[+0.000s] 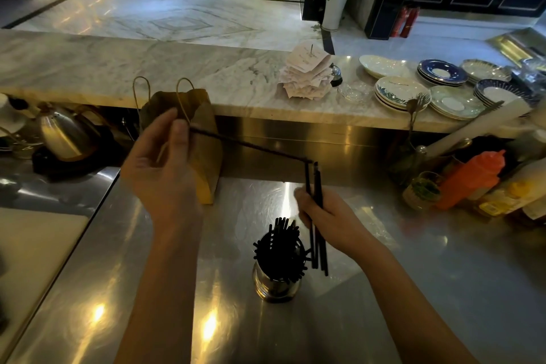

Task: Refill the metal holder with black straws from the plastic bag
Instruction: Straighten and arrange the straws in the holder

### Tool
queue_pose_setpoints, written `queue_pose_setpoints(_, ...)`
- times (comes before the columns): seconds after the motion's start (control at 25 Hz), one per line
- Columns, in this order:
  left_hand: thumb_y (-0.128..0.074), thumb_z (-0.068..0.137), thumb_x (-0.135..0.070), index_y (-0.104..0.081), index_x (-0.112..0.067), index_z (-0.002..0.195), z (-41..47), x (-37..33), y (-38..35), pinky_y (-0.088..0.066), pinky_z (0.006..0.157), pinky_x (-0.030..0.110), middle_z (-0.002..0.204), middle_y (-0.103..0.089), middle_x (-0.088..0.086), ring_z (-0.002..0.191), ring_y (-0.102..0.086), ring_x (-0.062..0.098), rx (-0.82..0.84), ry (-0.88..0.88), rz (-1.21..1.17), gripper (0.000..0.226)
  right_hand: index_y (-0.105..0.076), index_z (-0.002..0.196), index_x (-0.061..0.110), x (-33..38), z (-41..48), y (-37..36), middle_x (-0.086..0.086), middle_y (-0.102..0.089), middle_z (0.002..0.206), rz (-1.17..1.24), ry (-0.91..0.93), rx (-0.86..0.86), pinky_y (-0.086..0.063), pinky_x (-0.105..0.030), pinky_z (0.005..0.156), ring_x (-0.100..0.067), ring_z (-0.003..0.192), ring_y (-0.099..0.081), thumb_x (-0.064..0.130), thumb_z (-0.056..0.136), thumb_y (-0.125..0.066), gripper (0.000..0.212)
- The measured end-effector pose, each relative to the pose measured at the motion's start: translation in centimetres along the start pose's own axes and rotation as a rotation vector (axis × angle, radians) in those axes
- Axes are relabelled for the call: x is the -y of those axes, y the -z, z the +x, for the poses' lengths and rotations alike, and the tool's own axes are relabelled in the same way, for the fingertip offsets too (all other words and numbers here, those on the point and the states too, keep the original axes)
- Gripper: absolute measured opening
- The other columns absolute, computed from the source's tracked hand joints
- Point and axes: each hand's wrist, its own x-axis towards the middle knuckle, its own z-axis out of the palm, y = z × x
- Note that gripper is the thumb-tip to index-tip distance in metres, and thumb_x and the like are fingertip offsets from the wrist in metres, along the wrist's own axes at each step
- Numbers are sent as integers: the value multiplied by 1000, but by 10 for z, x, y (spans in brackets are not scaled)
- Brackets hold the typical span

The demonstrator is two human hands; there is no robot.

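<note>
A shiny metal holder point(276, 285) stands on the steel counter, packed with black straws point(279, 248) that fan out over its rim. My right hand point(328, 220) is just right of it, closed on a small bunch of black straws point(317, 186) held upright. My left hand point(161, 165) is raised at the left and pinches the end of a single black straw point(251, 146), which slants across to the top of the bunch. A clear plastic bag point(375, 227) lies flat on the counter under my right wrist, hard to make out.
A brown paper bag point(204, 139) with string handles stands behind my left hand. A kettle point(63, 133) sits at left, an orange squeeze bottle point(469, 180) and jars at right. The marble ledge point(147, 68) holds stacked plates point(399, 91), receipts on a spike point(307, 71) and a bell.
</note>
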Motion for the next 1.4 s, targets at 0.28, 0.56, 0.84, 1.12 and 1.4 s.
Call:
queue_pose_setpoints(0.28,-69,77,-13,-73,-18,81,-65,46,23,-55,68,20,76,-76,0,73,-71,9,235,342,137,8,-61,92,6,8,10,-8,5,-28,50,813,-44,-236,-27,-24,42,-8,43,-26,33,100,-40,35)
queue_pose_setpoints(0.56,-71,84,-19,-69,-27,96,-97,64,38,-57,90,42,97,-74,-4,94,-71,10,773,354,502,15,-57,78,7,12,13,-17,0,-63,76,569,14,-314,-50,-28,68,-14,69,-63,34,100,-37,41)
queue_pose_setpoints(0.84,-65,88,-31,-43,-28,139,-62,44,13,-42,107,24,135,-56,-10,128,-51,3,911,187,380,55,-61,96,15,-3,3,-48,5,-67,86,233,65,-104,-53,-24,75,-9,84,-67,25,101,-43,21)
queue_pose_setpoints(1.12,-73,80,-25,-73,-30,97,-74,68,30,-52,95,31,97,-74,-9,101,-68,10,893,159,449,19,-61,112,7,-46,-8,-70,-6,-68,103,70,-50,68,-54,-22,82,-11,96,-67,9,98,-46,21)
queue_pose_setpoints(1.4,-69,84,-3,-72,-33,96,-83,85,49,-55,86,24,95,-75,-11,95,-70,9,811,255,441,33,-59,112,34,-40,-16,-63,15,-65,104,-12,-46,66,-50,-14,86,6,99,-62,16,90,-62,28)
